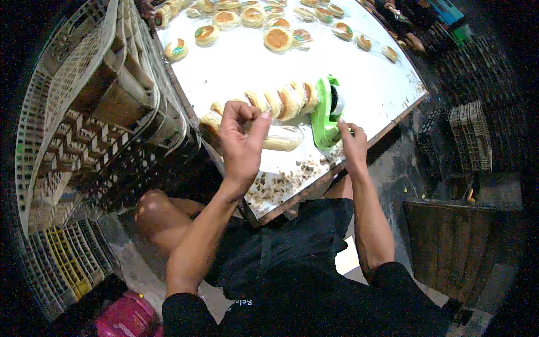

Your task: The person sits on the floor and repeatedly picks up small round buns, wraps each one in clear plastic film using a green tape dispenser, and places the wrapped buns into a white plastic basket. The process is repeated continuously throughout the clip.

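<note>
My left hand [242,143] is closed, its fingers curled in toward the thumb beside a row of round buns in clear wrap [288,101]. Whatever sits between those fingertips is too small to make out. Just below the row lies a pale long bun in clear plastic [283,138], partly behind the left hand. A bright green tape dispenser [323,121] with a roll in it stands at the right end of the row. Against its near right side, my right hand [353,147] has fingers and thumb pinched together; what they grip is hidden.
More wrapped round buns [278,39] are spread over the far part of the white table [236,73]. Dark crumbs [281,182] litter its near corner. Stacked plastic crates [112,101] crowd the left side; others [470,135] stand right. Another person's hand [414,42] shows at far right.
</note>
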A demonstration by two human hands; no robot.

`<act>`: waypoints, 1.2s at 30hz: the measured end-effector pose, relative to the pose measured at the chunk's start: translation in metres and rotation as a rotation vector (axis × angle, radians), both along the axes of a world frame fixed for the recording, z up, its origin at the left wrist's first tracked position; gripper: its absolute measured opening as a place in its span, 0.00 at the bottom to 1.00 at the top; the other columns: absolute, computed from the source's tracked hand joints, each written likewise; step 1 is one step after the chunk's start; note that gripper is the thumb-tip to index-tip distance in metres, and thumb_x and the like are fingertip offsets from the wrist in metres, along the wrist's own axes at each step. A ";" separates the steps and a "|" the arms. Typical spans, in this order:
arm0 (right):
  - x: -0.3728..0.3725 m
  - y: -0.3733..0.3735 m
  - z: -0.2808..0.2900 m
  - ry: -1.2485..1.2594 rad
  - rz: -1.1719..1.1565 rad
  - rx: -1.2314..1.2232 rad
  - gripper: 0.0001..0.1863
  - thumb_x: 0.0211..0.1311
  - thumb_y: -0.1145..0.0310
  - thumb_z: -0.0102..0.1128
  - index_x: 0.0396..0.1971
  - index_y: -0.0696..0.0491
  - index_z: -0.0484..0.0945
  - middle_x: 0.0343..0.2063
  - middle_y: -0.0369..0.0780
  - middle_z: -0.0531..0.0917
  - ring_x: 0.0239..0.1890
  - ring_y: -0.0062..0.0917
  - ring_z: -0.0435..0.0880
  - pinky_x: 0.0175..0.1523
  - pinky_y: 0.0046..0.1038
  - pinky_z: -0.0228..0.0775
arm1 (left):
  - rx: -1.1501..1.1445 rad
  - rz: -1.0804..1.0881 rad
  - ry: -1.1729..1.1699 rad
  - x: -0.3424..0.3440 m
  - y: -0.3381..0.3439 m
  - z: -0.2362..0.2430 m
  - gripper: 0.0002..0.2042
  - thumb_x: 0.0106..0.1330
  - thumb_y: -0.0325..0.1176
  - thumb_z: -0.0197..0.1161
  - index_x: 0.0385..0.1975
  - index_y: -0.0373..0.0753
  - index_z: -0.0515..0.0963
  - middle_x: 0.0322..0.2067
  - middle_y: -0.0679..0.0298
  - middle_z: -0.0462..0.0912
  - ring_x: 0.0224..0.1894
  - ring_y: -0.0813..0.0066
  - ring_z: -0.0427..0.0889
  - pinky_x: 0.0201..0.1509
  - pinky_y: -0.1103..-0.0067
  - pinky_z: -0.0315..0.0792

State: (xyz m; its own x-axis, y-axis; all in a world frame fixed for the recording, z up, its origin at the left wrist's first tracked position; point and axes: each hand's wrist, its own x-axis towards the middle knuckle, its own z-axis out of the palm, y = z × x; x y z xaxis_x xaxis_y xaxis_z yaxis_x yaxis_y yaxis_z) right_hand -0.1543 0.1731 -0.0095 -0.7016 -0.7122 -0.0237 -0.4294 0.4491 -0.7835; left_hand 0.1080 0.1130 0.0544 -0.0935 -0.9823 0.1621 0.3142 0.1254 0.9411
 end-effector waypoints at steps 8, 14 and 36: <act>0.018 0.028 0.009 0.069 0.009 -0.089 0.21 0.66 0.57 0.60 0.26 0.63 0.82 0.26 0.38 0.80 0.29 0.23 0.76 0.38 0.27 0.68 | 0.046 0.071 0.022 0.002 -0.001 0.001 0.09 0.65 0.23 0.61 0.32 0.40 0.66 0.29 0.71 0.70 0.32 0.84 0.67 0.40 0.84 0.66; 0.100 0.027 0.031 -0.464 0.246 -0.212 0.19 0.69 0.56 0.58 0.27 0.57 0.79 0.30 0.34 0.78 0.36 0.19 0.73 0.43 0.20 0.62 | 0.258 0.106 0.061 -0.020 -0.003 -0.033 0.08 0.65 0.24 0.61 0.31 0.39 0.67 0.29 0.71 0.69 0.32 0.84 0.66 0.38 0.84 0.65; 0.106 -0.064 0.057 -0.403 0.614 -0.288 0.13 0.71 0.69 0.53 0.51 0.56 0.71 0.46 0.38 0.76 0.51 0.22 0.74 0.58 0.26 0.67 | -0.591 0.451 -1.303 0.060 -0.011 -0.013 0.23 0.57 0.19 0.56 0.56 0.28 0.73 0.64 0.44 0.64 0.67 0.45 0.62 0.71 0.62 0.59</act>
State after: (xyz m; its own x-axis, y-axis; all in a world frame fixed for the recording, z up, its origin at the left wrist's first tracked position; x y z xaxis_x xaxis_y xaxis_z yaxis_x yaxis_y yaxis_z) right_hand -0.0481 0.1087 0.0475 -0.1572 -0.9862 0.0516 -0.1932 -0.0205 -0.9809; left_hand 0.1683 0.1020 0.0412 -0.1960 -0.7912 0.5792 -0.8491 0.4324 0.3034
